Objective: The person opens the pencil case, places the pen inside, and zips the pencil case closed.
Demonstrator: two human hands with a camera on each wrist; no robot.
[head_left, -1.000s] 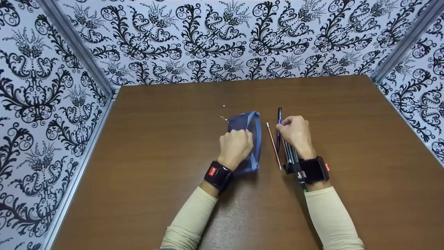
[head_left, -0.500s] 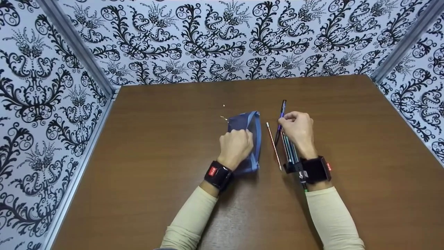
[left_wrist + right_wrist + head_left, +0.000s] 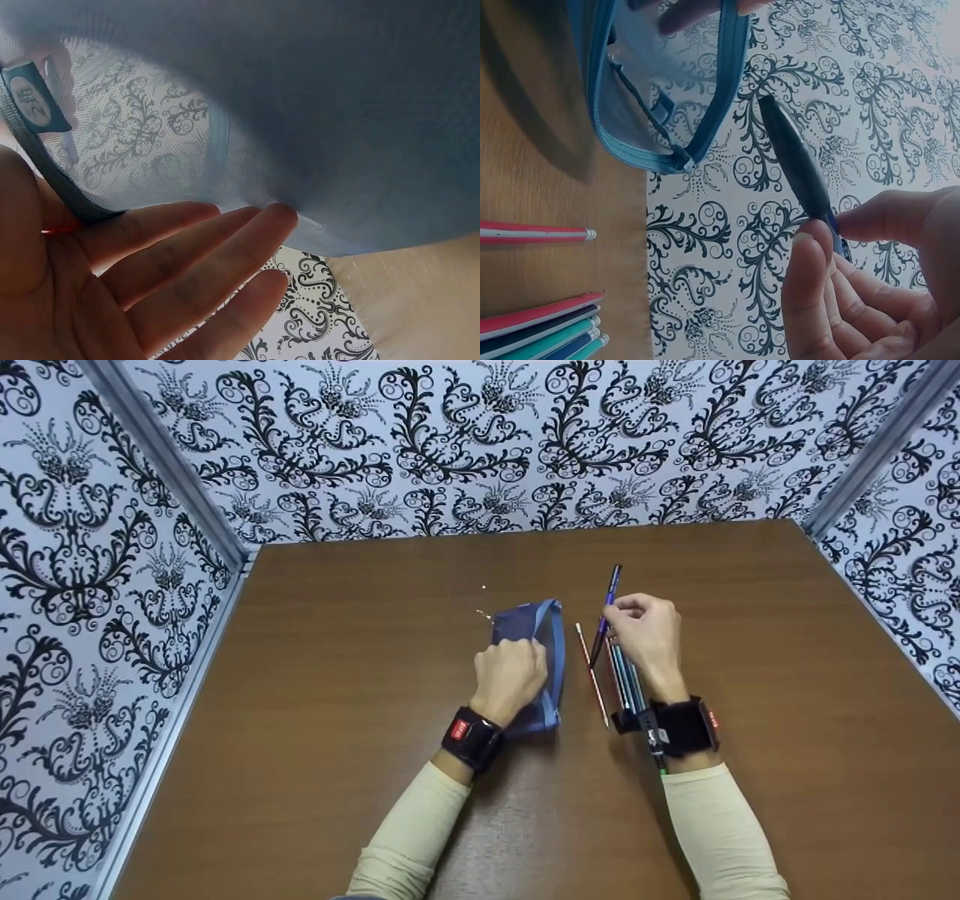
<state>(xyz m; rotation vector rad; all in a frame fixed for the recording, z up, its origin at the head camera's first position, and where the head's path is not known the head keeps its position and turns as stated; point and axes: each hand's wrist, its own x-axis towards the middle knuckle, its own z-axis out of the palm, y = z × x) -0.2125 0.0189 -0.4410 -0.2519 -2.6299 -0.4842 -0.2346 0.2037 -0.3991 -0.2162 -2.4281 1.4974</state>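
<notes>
My left hand point(image 3: 511, 679) grips the blue mesh zip pouch point(image 3: 556, 660), which stands with its open mouth facing right. In the left wrist view, several fingers point(image 3: 217, 262) extend along the underside of the mesh. The right wrist view shows the pouch's zip-edged mouth point(image 3: 596, 112) spread apart. Between thumb and fingertips, my right hand point(image 3: 649, 637) pinches a dark blue-purple pen point(image 3: 613, 585) with a black end. It is held at a slant, to the right of the pouch, and its lower end overlaps a lone red pencil point(image 3: 598, 694) in the head view.
Several pencils point(image 3: 628, 682) lie side by side beneath the right wrist, red, black, teal and blue ones among them. The brown table point(image 3: 337, 660) is bounded by patterned walls point(image 3: 480, 450) at the back and sides. Small shiny bits point(image 3: 484, 615) lie beyond the pouch.
My right hand has moved slightly away from me, carrying the pen. The pen has swung to a slant, with its lower end shifting left towards the lone pencil. My left hand and the pouch stay put.
</notes>
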